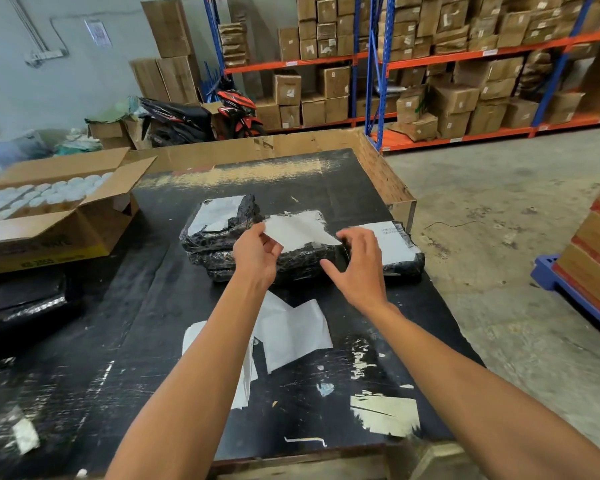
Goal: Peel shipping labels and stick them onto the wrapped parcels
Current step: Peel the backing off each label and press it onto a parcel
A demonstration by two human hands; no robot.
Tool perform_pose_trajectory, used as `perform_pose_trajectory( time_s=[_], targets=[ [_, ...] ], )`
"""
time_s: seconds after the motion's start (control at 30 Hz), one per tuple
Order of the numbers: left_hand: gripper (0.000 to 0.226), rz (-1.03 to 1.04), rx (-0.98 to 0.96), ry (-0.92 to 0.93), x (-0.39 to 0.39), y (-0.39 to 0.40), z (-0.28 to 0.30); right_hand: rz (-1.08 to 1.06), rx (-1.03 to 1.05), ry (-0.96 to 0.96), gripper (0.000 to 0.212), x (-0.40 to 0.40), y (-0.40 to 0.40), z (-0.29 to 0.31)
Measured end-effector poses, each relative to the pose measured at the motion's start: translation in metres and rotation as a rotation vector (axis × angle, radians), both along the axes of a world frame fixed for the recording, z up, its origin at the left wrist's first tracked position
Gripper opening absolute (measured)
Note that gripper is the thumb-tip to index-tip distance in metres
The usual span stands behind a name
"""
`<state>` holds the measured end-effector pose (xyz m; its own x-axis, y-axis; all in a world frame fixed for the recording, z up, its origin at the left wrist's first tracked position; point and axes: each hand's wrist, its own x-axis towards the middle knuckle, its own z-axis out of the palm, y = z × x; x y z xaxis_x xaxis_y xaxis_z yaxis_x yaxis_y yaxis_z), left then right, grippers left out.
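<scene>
Three black wrapped parcels lie together on the black table (174, 306). The left parcel (222, 220) and the right parcel (400, 249) each carry a white label on top. Above the middle parcel (302, 263) I hold a white label (300, 228). My left hand (257, 252) pinches the label's near left corner. My right hand (359, 259) has its fingers curled at the label's right edge, thumb spread apart; the fingertips are hidden behind the hand. White backing sheets (291, 332) lie on the table nearer to me, between my forearms.
An open cardboard box (59, 220) of white round lids stands at the left. A black wrapped bundle (25, 299) lies at the table's left edge. Shelves of cartons (447, 64) and a parked motorbike (201, 117) fill the back. A stack on a blue pallet (589, 271) stands at right.
</scene>
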<state>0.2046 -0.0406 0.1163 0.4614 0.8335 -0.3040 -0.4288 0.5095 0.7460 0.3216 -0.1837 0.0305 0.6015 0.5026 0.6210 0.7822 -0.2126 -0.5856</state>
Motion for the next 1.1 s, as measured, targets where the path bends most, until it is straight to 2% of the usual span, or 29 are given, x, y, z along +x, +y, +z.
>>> perform_pose_trajectory(
  time_s=[0.07, 0.13, 0.2, 0.27, 0.33, 0.4, 0.47, 0.5, 0.57, 0.63, 0.77, 1.0, 1.1],
  targets=[
    [0.012, -0.020, 0.003, 0.008, 0.006, -0.010, 0.001, -0.026, -0.026, -0.110, 0.048, 0.000, 0.007, 0.013],
    [0.011, -0.047, -0.011, -0.007, 0.010, -0.019, 0.003, -0.030, 0.009, -0.120, 0.027, 0.001, 0.008, 0.021],
    [0.008, -0.087, -0.026, -0.037, 0.011, -0.023, 0.004, 0.006, 0.067, -0.034, 0.015, 0.005, 0.005, 0.024],
    [0.011, -0.146, -0.017, -0.046, 0.011, -0.026, 0.004, 0.041, 0.089, 0.076, 0.015, 0.010, 0.001, 0.026],
    [0.026, -0.198, -0.001, -0.050, 0.010, -0.030, 0.002, 0.079, 0.096, 0.170, 0.015, 0.011, 0.000, 0.029],
    [0.052, -0.190, -0.032, -0.093, 0.010, -0.032, -0.001, 0.072, 0.151, 0.273, 0.012, 0.012, 0.002, 0.033],
    [0.064, -0.130, 0.025, -0.009, 0.011, -0.031, -0.003, 0.043, 0.207, 0.438, 0.008, 0.018, 0.000, 0.039],
    [0.058, -0.112, 0.120, 0.110, 0.012, -0.031, -0.004, 0.057, 0.200, 0.522, 0.007, 0.022, -0.003, 0.040],
    [0.033, -0.137, 0.333, 0.342, 0.014, -0.032, -0.006, 0.152, 0.142, 0.659, 0.007, 0.030, -0.008, 0.040],
    [0.007, -0.193, 0.479, 0.468, 0.016, -0.036, -0.011, 0.276, 0.099, 0.790, 0.010, 0.037, -0.013, 0.038],
    [0.013, -0.149, 0.634, 0.667, 0.018, -0.040, -0.018, 0.342, 0.015, 0.849, 0.017, 0.048, -0.022, 0.036],
    [0.012, -0.101, 0.661, 0.724, 0.019, -0.038, -0.027, 0.169, 0.005, 0.688, 0.018, 0.053, -0.013, 0.035],
    [0.012, -0.053, 0.645, 0.760, 0.025, -0.027, -0.025, 0.093, 0.031, 0.758, 0.032, 0.049, 0.002, 0.038]
  ],
)
